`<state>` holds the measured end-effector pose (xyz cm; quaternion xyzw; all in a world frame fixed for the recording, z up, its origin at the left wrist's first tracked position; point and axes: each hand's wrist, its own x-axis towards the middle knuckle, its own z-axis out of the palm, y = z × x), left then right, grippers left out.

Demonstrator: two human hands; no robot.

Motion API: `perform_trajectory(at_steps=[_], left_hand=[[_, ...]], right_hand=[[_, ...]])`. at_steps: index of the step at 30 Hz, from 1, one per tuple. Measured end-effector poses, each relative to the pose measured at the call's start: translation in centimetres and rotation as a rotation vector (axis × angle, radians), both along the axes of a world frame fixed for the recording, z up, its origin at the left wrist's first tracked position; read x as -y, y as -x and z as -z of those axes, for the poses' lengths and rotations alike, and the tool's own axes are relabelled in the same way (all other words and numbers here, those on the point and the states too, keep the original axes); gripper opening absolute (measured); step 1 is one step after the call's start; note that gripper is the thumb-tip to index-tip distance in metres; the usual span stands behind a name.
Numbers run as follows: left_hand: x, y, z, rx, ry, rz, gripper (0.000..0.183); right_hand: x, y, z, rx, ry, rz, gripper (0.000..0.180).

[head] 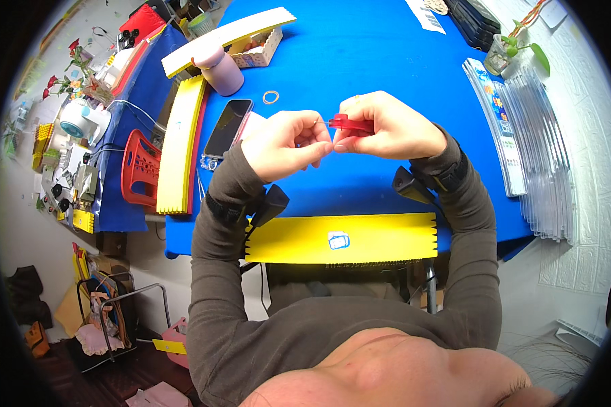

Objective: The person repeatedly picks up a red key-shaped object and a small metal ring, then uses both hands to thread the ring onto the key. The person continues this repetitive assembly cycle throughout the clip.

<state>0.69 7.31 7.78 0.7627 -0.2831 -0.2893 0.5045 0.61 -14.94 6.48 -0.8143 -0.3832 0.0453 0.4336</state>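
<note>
My right hand [392, 124] grips a small red tool [355, 124] above the blue table, and a thin metal piece [323, 122] sticks out of it to the left. My left hand [293, 142] is curled right beside it, its index finger at the tip of that metal piece. Whether the left fingers pinch the tip cannot be made out. Both thumb tips nearly meet below the tool. Under my forearms, a yellow strip [300, 236] with notched ends lies along the front edge of the table.
A smartphone [229, 128], a yellowish ring [270, 97] and a pink bottle [223, 74] lie or stand left. Further left are stacked yellow strips [179, 152]; another pale strip [234, 38] rests over a patterned box [265, 51]. Clear plastic cases [539, 152] line the right side.
</note>
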Motion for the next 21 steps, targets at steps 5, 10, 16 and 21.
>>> perform_trajectory(at_steps=[5, 10, 16, 21], left_hand=[[0.2, -1.1, 0.6, 0.012, 0.180, -0.051, 0.025], [1.1, -1.9, 1.5, -0.478, 0.625, -0.172, 0.050], [2.4, -0.6, 2.8, -0.618, 0.824, -0.191, 0.033], [2.6, -0.3, 3.0, -0.615, 0.835, -0.164, 0.026]], right_hand=[[0.4, -0.3, 0.4, -0.280, -0.231, 0.039, 0.019], [0.4, 0.3, -0.1, -0.416, -0.427, 0.144, 0.014], [-0.3, 0.7, 0.0, -0.588, -0.609, 0.217, 0.016], [-0.6, 0.9, 0.5, -0.708, -0.788, 0.150, 0.022]])
